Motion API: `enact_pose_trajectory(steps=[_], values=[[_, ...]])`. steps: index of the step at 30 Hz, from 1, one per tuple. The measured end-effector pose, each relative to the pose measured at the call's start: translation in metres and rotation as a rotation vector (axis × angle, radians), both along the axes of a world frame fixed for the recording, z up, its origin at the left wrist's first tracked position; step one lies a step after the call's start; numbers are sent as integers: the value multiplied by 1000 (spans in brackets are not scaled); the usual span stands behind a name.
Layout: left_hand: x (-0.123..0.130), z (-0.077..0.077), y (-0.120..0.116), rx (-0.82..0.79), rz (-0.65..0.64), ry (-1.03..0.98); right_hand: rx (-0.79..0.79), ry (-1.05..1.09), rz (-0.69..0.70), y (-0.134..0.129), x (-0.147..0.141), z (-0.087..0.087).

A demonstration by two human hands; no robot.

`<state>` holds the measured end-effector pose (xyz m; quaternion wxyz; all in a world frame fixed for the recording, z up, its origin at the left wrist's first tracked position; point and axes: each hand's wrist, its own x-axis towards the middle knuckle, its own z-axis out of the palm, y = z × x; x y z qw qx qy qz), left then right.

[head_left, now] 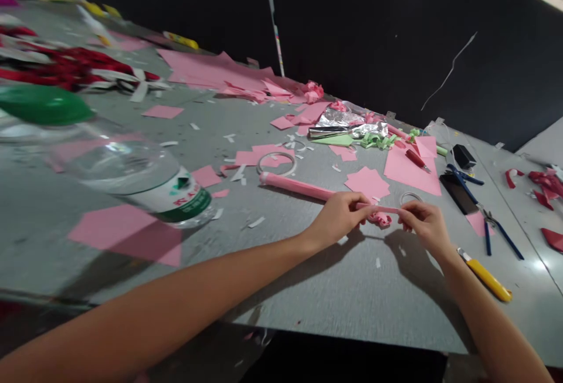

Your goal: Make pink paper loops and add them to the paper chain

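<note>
A narrow pink paper strip (382, 209) is stretched between my two hands, a little above the grey table. My left hand (341, 214) pinches its left end. At the other end, the fingers of my right hand (423, 220) are closed on the strip. Just behind the strip lies a curled bunch of pink paper (380, 219), partly covered by it. A long pink paper roll (299, 186) runs leftward from behind my left hand. Near its far end is a white ring (277, 163). Another ring (410, 197) shows beyond my right hand.
A clear plastic bottle (145, 180) with a green cap stands at left. On the right lie a yellow utility knife (488, 278), blue-handled pliers (504, 233) and a red-handled knife (417, 160). Pink sheets (211, 69) and scraps spread towards the dark wall.
</note>
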<state>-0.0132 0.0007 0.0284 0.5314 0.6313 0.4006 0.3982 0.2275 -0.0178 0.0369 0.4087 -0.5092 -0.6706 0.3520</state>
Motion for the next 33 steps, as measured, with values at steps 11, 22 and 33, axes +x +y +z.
enact_pose_trajectory(steps=[11,22,33], values=[[5,-7,4,-62,-81,-291,-191,-292,344,-18,-20,-4],[4,-5,-3,-32,-146,-202,-3,-332,209,-9,-12,-2],[6,-9,-14,18,-325,-40,191,-1051,-176,11,25,-18]])
